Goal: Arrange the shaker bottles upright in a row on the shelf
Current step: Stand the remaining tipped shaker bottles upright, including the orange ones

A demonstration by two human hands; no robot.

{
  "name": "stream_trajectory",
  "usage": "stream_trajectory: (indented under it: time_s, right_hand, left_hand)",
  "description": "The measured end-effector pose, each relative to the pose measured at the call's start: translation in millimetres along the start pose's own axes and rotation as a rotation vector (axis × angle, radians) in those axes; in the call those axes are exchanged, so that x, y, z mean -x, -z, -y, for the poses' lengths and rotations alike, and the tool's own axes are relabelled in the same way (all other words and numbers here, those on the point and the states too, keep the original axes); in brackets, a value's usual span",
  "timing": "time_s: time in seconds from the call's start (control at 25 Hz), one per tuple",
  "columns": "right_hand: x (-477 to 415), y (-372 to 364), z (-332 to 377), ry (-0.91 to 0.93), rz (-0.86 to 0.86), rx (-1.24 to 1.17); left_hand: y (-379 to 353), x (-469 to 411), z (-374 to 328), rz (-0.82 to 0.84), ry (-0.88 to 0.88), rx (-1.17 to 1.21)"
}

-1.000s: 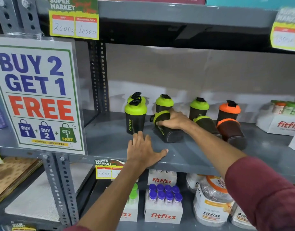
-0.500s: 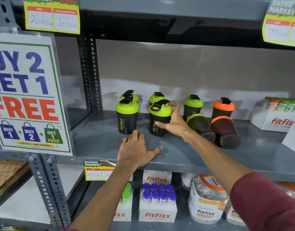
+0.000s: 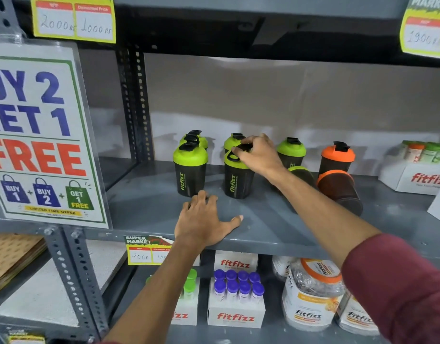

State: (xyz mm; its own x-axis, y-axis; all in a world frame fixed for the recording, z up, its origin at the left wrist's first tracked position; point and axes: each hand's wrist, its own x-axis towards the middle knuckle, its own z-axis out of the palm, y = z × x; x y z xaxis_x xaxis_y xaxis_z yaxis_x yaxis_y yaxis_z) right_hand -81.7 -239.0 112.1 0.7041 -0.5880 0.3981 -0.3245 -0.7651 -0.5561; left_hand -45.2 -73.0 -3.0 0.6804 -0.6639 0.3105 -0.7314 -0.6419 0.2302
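Observation:
Black shaker bottles with green lids stand on the grey shelf (image 3: 263, 227). One upright green-lid shaker (image 3: 190, 170) is at the front left, another (image 3: 196, 139) behind it. My right hand (image 3: 259, 155) grips the lid of a second front shaker (image 3: 237, 181), which stands upright. More upright shakers stand at the back: green (image 3: 232, 141), green (image 3: 291, 151), orange-lidded (image 3: 336, 158). Two shakers lie on their sides: a green-lidded one (image 3: 302, 176), partly hidden by my arm, and an orange-lidded one (image 3: 340, 192). My left hand (image 3: 205, 220) rests flat on the shelf's front edge.
A large "Buy 2 Get 1 Free" sign (image 3: 37, 135) hangs at the left upright. A white fitfizz box (image 3: 417, 180) of small bottles sits at the shelf's right. Below are fitfizz boxes with purple-capped tubes (image 3: 236, 301) and plastic jars (image 3: 313, 294).
The shaker that lay on its side under my right hand now stands upright beside the front-left one. My right hand has shifted from its body up to its lid. The left hand stayed put.

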Motion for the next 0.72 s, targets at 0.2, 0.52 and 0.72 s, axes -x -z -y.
stream_trajectory:
  time_s: [0.2, 0.52, 0.72]
  right_hand:
    - [7.0, 5.7, -6.1, -0.031, 0.105, -0.218]
    - [4.5, 36.3, -51.3, 0.021, -0.142, -0.011]
    - [9.9, 55.0, -83.1, -0.061, -0.024, 0.589]
  left_hand:
    - [0.7, -0.6, 1.1, 0.02, 0.008, -0.003]
    - [3.3, 4.2, -14.2, 0.024, 0.041, 0.016]
    - [-12.7, 2.2, -82.9, 0.121, -0.097, 0.031]
